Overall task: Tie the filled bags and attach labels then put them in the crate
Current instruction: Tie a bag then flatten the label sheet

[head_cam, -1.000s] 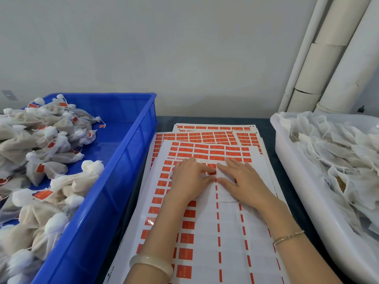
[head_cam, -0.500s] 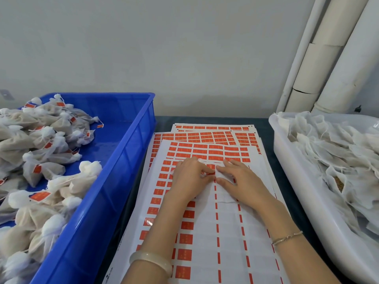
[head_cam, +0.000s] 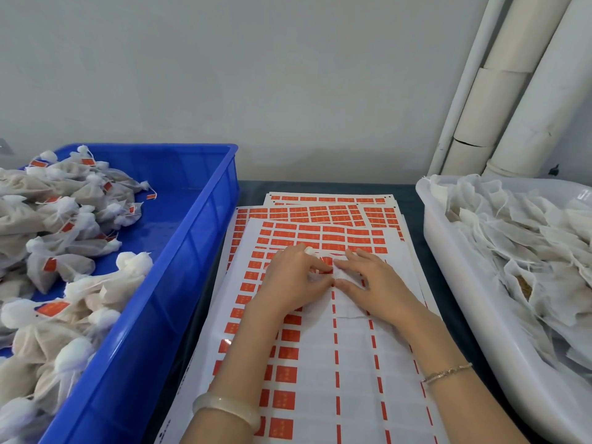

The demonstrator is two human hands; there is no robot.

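So the grey wall (head_cam: pixel 256 75) fills the back, with pale pipes (head_cam: pixel 512 91) running up the right corner; below that is a dark counter (head_cam: pixel 413 219).

On the left sits the big blue crate (head_cam: pixel 205 225), and the tied bags (head_cam: pixel 73 267) are piled in its left half, most with little orange tags showing. On the right is a white tub (head_cam: pixel 455 283) heaped with loose bags (head_cam: pixel 528 251) that aren't tied.

Between the two, a stack of label sheets (head_cam: pixel 352 363) lies fanned out on the counter; the top sheet has lots of labels already peeled off, with orange ones left along the far rows and the left columns.

Both hands are resting on that top sheet, fingertips nearly touching. The left hand (head_cam: pixel 293 283) has its fingers curled, thumb and forefinger pinching at one orange label (head_cam: pixel 326 261); can't tell if it's lifted off the backing. The right hand (head_cam: pixel 376 285) is spread flat with straight fingers pressing the paper just beside that label, gripping nothing.

There's a pale bangle (head_cam: pixel 224 411) on the left wrist and a thin chain bracelet (head_cam: pixel 448 373) on the right.
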